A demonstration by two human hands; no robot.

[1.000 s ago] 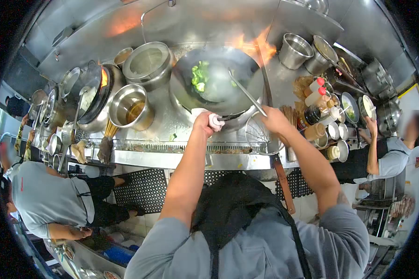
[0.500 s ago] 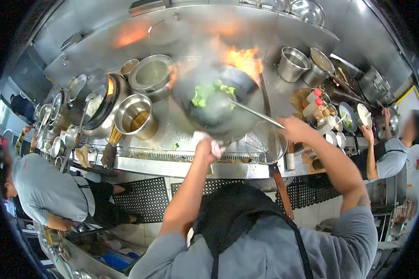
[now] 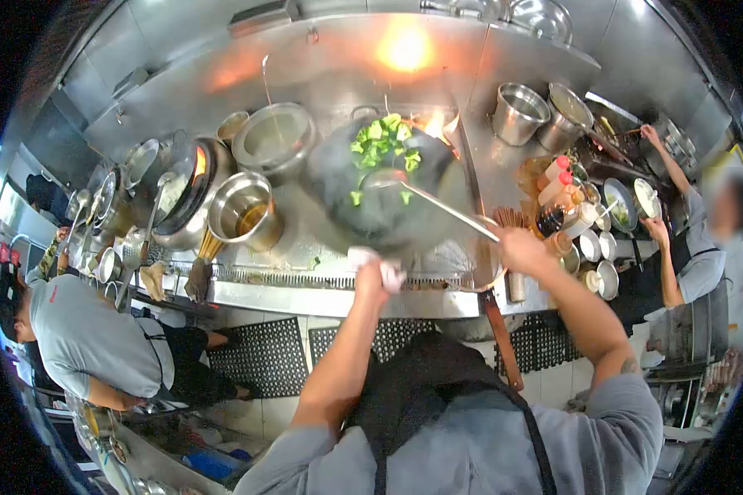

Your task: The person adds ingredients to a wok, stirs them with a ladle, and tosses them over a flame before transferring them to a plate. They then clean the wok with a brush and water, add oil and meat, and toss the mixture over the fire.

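**Greens (image 3: 380, 147) Scatter Toward Far Rim of Wok (image 3: 359, 224) as Flames (image 3: 439, 126) Shrink**

Bunched before, they now spread loose, airborne or resting; steam hides which. Our left hand (image 3: 371, 282) closes around a white cloth (image 3: 391, 276) near the front edge of the stove (image 3: 322, 302), any handle beneath concealed. Our right hand (image 3: 523, 249) grips the ladle (image 3: 450, 211).

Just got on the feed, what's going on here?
The person's left hand grips a white cloth at the near edge of a large wok. The right hand holds a long-handled ladle, its bowl inside the wok among green vegetable pieces. Flames show at the wok's far right. Off to the right, a co-worker has one hand at a small pan.
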